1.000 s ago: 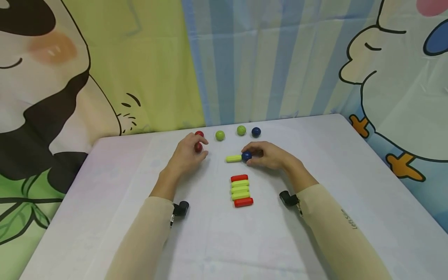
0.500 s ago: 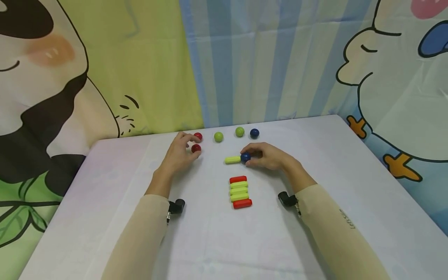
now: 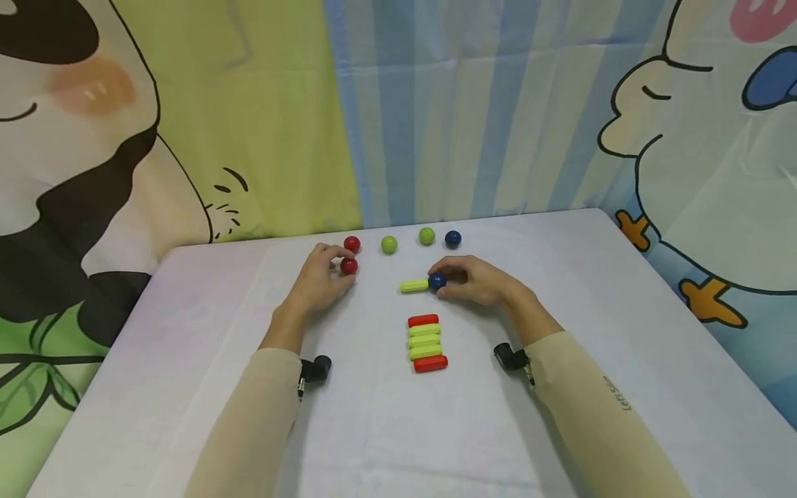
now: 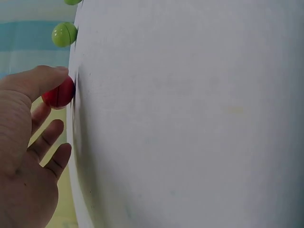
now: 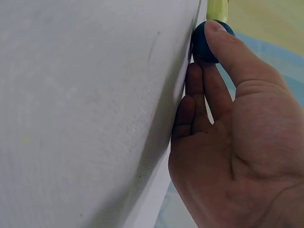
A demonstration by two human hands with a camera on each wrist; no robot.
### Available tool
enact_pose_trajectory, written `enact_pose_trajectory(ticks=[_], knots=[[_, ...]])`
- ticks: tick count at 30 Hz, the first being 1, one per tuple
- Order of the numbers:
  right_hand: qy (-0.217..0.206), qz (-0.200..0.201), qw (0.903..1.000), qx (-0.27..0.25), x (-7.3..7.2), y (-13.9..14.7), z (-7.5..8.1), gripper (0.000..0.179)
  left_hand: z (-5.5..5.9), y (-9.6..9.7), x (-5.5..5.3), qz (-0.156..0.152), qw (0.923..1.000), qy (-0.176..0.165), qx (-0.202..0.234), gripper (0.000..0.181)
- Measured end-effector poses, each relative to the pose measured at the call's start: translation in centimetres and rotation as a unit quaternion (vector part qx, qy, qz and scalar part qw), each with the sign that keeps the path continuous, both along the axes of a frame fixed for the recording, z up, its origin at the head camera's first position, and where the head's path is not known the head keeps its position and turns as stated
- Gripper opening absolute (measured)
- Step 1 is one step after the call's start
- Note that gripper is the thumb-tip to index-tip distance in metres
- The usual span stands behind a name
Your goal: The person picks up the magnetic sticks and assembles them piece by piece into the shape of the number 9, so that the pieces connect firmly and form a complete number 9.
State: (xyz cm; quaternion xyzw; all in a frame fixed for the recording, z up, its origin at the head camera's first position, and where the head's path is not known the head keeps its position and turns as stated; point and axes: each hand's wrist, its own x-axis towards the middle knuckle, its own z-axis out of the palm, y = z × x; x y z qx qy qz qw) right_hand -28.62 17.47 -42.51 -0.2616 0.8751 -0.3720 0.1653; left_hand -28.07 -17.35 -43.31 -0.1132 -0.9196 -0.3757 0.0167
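My left hand (image 3: 319, 280) is at the left of the group, its thumb and index finger pinching a red ball (image 3: 349, 266). In the left wrist view the thumb lies over that red ball (image 4: 59, 94), while the other fingers are spread below. My right hand (image 3: 479, 279) holds a dark blue ball (image 3: 437, 281) between thumb and fingers. This ball sits at the right end of a yellow-green stick (image 3: 414, 286) lying on the table. The right wrist view shows the thumb across the blue ball (image 5: 204, 45), the stick (image 5: 217, 9) right behind it.
Along the back of the white table (image 3: 187, 332) stand another red ball (image 3: 351, 244), two green balls (image 3: 389, 244) and a second blue ball (image 3: 452, 239). Nearer, a row of red and yellow-green sticks (image 3: 425, 340) lies side by side. A patterned cloth (image 3: 280, 124) hangs behind.
My left hand has shifted slightly left with the nearer red ball, its fingers closing in on it. The right hand keeps its grip on the blue ball at the stick's end.
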Motion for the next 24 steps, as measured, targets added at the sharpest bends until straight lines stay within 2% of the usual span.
enact_pose_trajectory(ticks=[9, 15, 20, 24], knots=[[0.001, 0.004, 1.0000, -0.003, -0.2, -0.2, -0.2, 0.040, 0.0, -0.4, 0.1, -0.007, 0.9999, -0.008, -0.008, 0.042], [0.004, 0.007, 1.0000, -0.004, -0.3, -0.6, 0.0, 0.038, 0.1, -0.5, 0.3, -0.012, 0.9992, -0.033, -0.019, 0.038], [-0.001, -0.005, 1.0000, -0.001, 0.0, -0.3, 0.0, 0.039, 0.2, 0.0, 0.9, -0.043, 0.9980, -0.044, -0.016, 0.037], [-0.002, -0.005, 1.0000, -0.008, 0.1, -0.1, 0.0, 0.040, 0.5, 0.6, 1.3, -0.055, 0.9966, -0.061, -0.002, 0.043]])
